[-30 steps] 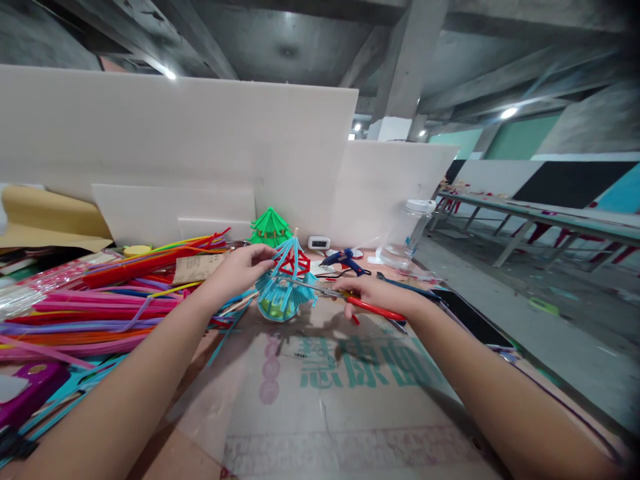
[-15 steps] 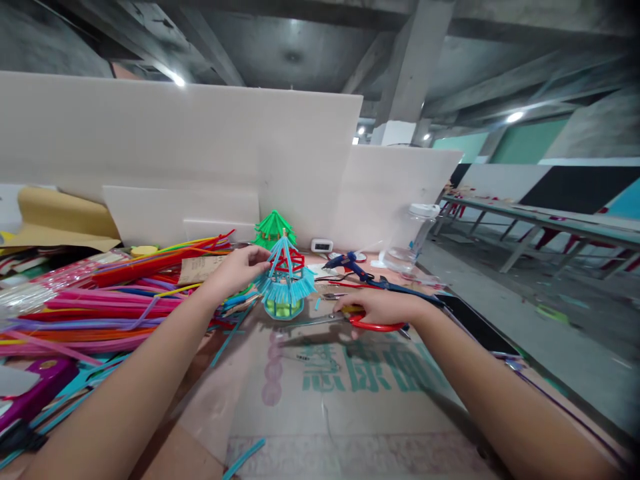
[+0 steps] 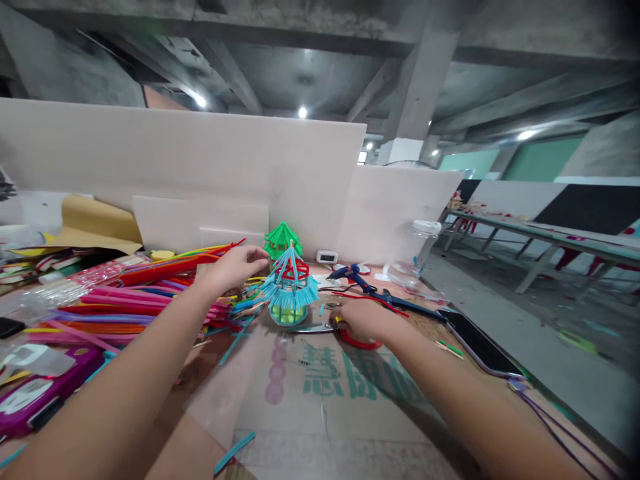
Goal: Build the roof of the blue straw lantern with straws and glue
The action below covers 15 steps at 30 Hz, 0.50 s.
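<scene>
Cluttered tabletop (image 3: 205, 407), left hand (image 3: 243, 265) loosely spread near blue model (image 3: 291, 288), right hand (image 3: 357, 317) around scissors (image 3: 315, 329), handles (image 3: 364, 344) half-hidden

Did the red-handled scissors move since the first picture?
Yes. The red-handled scissors have moved downward: they now sit farther below the white digital timer in the view.

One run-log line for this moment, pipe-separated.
left hand: beside blue-roofed model, nothing visibly held | right hand: on red-handled scissors | back: green-roofed model, glue gun
</scene>
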Available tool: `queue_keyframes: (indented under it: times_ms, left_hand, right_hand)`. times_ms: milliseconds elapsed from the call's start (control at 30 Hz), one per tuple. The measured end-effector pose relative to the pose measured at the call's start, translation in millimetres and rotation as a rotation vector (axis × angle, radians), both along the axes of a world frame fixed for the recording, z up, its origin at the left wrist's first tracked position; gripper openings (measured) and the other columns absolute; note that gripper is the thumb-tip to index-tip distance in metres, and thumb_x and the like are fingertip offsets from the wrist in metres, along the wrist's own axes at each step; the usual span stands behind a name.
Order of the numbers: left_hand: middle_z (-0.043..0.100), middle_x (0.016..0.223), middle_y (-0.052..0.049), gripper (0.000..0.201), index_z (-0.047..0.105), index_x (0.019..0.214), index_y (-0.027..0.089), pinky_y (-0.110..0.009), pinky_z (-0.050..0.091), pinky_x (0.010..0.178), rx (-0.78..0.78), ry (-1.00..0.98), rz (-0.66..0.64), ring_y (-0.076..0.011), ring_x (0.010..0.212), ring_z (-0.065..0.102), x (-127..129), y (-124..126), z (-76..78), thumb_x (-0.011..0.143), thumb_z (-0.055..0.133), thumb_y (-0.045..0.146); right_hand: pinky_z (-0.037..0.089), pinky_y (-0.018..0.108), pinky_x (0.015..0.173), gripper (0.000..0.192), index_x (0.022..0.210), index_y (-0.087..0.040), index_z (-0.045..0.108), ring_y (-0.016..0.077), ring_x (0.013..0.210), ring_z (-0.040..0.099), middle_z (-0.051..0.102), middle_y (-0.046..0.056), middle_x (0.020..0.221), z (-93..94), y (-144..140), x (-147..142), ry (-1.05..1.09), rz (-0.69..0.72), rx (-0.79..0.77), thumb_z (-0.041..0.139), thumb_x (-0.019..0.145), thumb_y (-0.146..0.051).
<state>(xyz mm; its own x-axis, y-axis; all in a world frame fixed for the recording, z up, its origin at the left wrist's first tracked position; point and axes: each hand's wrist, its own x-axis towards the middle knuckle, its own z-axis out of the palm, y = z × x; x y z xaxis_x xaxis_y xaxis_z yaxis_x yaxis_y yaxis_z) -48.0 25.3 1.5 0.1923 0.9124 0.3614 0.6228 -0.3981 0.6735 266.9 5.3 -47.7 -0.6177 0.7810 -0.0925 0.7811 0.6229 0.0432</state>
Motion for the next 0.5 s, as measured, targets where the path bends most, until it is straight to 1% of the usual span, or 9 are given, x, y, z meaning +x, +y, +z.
queue_keyframes:
  times_ms: [67, 133, 167, 200, 267, 333, 367, 433, 500]
  left_hand:
    - [0.072, 0.101, -0.01, 0.042, 0.065, 0.105, 0.016, -0.038, 0.052, 0.082, 0.01, -0.009, 0.038, -0.0261, 0.093, 0.067, 3.8, -11.5, -9.0, 0.08, 0.055, 0.048]
    - [0.07, 0.106, -0.012, 0.043, 0.062, 0.11, 0.016, -0.039, 0.052, 0.084, 0.023, -0.007, 0.049, -0.0262, 0.094, 0.067, 7.4, -24.1, -24.9, 0.081, 0.055, 0.047]
    - [0.068, 0.113, -0.012, 0.045, 0.06, 0.115, 0.016, -0.04, 0.051, 0.088, 0.033, -0.004, 0.045, -0.0263, 0.099, 0.066, 8.4, -29.5, -34.4, 0.082, 0.055, 0.046]
    - [0.065, 0.118, -0.014, 0.048, 0.057, 0.119, 0.015, -0.042, 0.05, 0.09, 0.04, -0.011, 0.048, -0.0273, 0.102, 0.064, 8.8, -33.9, -44.1, 0.082, 0.055, 0.046]
    - [0.062, 0.124, -0.015, 0.051, 0.054, 0.124, 0.015, -0.044, 0.047, 0.095, 0.057, -0.024, 0.063, -0.0282, 0.11, 0.061, 8.2, -39.7, -61.6, 0.084, 0.054, 0.046]
    - [0.061, 0.126, -0.015, 0.049, 0.053, 0.124, 0.015, -0.044, 0.044, 0.099, 0.088, -0.027, 0.085, -0.0283, 0.116, 0.057, 6.7, -42.4, -73.6, 0.085, 0.053, 0.045]
    - [0.061, 0.126, -0.015, 0.047, 0.054, 0.123, 0.015, -0.043, 0.044, 0.1, 0.105, -0.021, 0.089, -0.0281, 0.117, 0.056, 6.0, -43.4, -77.1, 0.086, 0.052, 0.044]
    - [0.061, 0.125, -0.014, 0.043, 0.056, 0.121, 0.016, -0.042, 0.043, 0.101, 0.139, -0.005, 0.08, -0.0276, 0.118, 0.056, 5.1, -45.3, -79.5, 0.087, 0.051, 0.042]
    - [0.061, 0.125, -0.012, 0.04, 0.057, 0.12, 0.017, -0.041, 0.043, 0.102, 0.172, 0.009, 0.059, -0.0266, 0.118, 0.056, 4.4, -47.6, -78.1, 0.088, 0.05, 0.04]
  right_hand:
    - [0.048, 0.038, 0.072, 0.027, 0.094, -0.014, 0.074, 0.0321, 0.083, 0.068, 0.072, 0.018, 0.092, -0.3, -6.0, -9.6, -0.052, -0.03, 0.067, 0.053, 0.078, -0.011]
    - [0.048, 0.04, 0.072, 0.025, 0.088, -0.009, 0.073, 0.0341, 0.081, 0.069, 0.071, 0.022, 0.086, 1.4, -13.1, -17.1, -0.09, -0.048, 0.123, 0.05, 0.078, -0.006]
    - [0.048, 0.04, 0.073, 0.025, 0.086, -0.007, 0.073, 0.0341, 0.081, 0.069, 0.071, 0.024, 0.084, 3.3, -17.5, -20.5, -0.102, -0.052, 0.145, 0.049, 0.078, -0.004]
    - [0.048, 0.04, 0.073, 0.025, 0.086, -0.006, 0.072, 0.0333, 0.081, 0.069, 0.07, 0.024, 0.085, 5.8, -23.0, -24.1, -0.109, -0.051, 0.162, 0.049, 0.08, -0.004]
    - [0.048, 0.036, 0.076, 0.023, 0.091, -0.01, 0.072, 0.029, 0.086, 0.068, 0.071, 0.02, 0.089, 11.4, -37.2, -33.5, -0.103, -0.011, 0.176, 0.049, 0.085, -0.009]
    - [0.047, 0.03, 0.079, 0.021, 0.101, -0.018, 0.069, 0.0225, 0.093, 0.066, 0.07, 0.011, 0.098, 15.0, -55.5, -47.3, -0.001, 0.122, 0.131, 0.052, 0.091, -0.023]
    - [0.046, 0.028, 0.08, 0.023, 0.107, -0.021, 0.067, 0.0202, 0.096, 0.064, 0.069, 0.008, 0.103, 15.0, -65.1, -55.9, 0.116, 0.235, 0.08, 0.053, 0.091, -0.031]
    - [0.045, 0.026, 0.082, 0.039, 0.118, -0.022, 0.062, 0.0187, 0.1, 0.061, 0.065, 0.007, 0.113, 9.3, -82.2, -74.9, 0.309, 0.43, -0.041, 0.058, 0.088, -0.046]
    - [0.044, 0.028, 0.082, 0.054, 0.124, -0.02, 0.058, 0.0201, 0.099, 0.058, 0.062, 0.009, 0.114, -4.2, -92.4, -93.9, 0.357, 0.549, -0.089, 0.062, 0.082, -0.054]
